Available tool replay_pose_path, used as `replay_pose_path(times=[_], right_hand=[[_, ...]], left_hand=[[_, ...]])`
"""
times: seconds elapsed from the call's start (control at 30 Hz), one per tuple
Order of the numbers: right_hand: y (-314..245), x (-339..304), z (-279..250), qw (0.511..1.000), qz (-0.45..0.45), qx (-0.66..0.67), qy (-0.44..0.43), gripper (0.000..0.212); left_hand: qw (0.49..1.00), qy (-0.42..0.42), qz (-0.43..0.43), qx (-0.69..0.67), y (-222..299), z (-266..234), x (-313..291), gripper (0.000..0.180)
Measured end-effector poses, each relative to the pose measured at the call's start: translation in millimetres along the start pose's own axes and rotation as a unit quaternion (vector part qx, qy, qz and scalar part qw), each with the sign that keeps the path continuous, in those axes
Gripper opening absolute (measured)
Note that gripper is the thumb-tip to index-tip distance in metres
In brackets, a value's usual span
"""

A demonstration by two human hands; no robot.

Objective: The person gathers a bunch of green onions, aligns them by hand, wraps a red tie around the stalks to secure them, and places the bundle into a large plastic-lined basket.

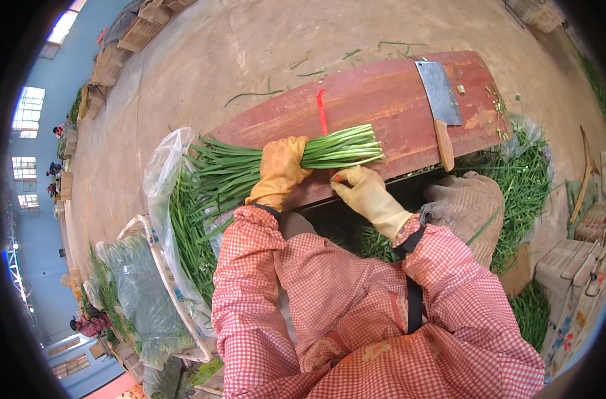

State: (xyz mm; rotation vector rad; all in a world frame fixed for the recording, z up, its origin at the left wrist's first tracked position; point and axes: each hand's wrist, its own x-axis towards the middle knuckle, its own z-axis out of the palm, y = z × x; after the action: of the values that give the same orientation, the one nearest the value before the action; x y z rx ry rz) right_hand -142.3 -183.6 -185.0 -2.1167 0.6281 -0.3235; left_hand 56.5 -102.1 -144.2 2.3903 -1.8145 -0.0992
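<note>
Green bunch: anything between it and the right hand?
Nothing visible. The right hand is close beside the green bunch, on its near side; contact is unclear. The left hand grips the bunch. The cleaver lies off to the right on the board, out of the way.

A bunch of green stalks (343, 147) lies lengthwise over the near side of the board (263, 123). Its pale, roughly even cut ends point toward the board's right end and sit over its middle; the darker, flat, loose leaves fan out at the board's left end, some drooping past its near edge. A narrow, bright red strip (322, 113) runs crosswise from near the board's far edge, passes beneath the stalks and shows again close to the near edge, not closed around the bunch.
</note>
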Motion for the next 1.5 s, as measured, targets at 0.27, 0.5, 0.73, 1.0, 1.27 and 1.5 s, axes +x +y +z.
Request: replay_pose_path(times=[0.27, 0.5, 0.73, 1.0, 1.27, 1.5], right_hand=[[-5.5, 0.5, -26.1, 0.998, -0.02, -0.009, -0.053, 0.017], [-43.5, -1.4, -61.4, 0.958, -0.188, -0.192, 0.096, 0.027], [-27.4, 72.9, -26.2, 0.912, -0.268, -0.303, 0.067, 0.053], [10.5, 82.6, -12.2, 0.878, -0.231, -0.418, 0.025, 0.063], [12.8, 84.6, -18.3, 0.901, -0.241, -0.361, 0.002, 0.059], [-26.0, 69.8, -29.8, 0.921, -0.201, -0.329, -0.052, 0.059]], left_hand=[[0.998, 0.024, 0.023, 0.049, 2.1, 1.9, 0.8, 0.047], [0.999, -0.022, 0.039, -0.019, -2.5, -3.5, 6.2, 0.059], [0.999, -0.032, 0.009, -0.017, -5.7, -2.7, 9.8, 0.053], [0.998, 0.016, 0.001, -0.055, -0.9, -26.3, -42.5, 0.099], [0.829, 0.375, -0.368, -0.191, -72.5, -56.3, -294.4, 0.023], [0.631, 0.166, -0.556, -0.515, -182.1, -33.6, -371.7, 0.051]])
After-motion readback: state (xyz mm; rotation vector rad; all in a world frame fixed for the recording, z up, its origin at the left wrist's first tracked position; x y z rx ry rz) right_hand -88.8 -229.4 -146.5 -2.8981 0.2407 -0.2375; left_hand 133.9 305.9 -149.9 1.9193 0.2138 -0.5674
